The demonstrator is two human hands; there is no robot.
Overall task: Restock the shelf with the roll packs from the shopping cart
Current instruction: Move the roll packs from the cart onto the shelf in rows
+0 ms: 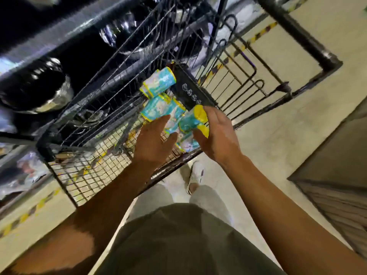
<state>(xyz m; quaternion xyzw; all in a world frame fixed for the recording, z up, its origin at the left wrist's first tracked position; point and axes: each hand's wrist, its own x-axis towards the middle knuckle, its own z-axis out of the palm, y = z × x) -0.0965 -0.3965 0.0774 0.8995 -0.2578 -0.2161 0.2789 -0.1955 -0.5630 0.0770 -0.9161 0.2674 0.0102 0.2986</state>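
Your roll packs [158, 81] are teal cylinders with yellow ends, lying in the shopping cart [83, 175]. Your left hand [153, 141] reaches over them, fingers spread and relaxed. Your right hand [216, 135] grips 1 pack [191, 121].

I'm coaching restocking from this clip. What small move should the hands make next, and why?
Probably close the left hand onto the roll pack that the right hand already grips in the shopping cart, then lift; the left fingers are spread, gripping nothing.

A pale concrete floor [278, 139] carries a yellow-and-black hazard stripe [260, 32]; a dark slatted panel [333, 195] stands at right, blurred.
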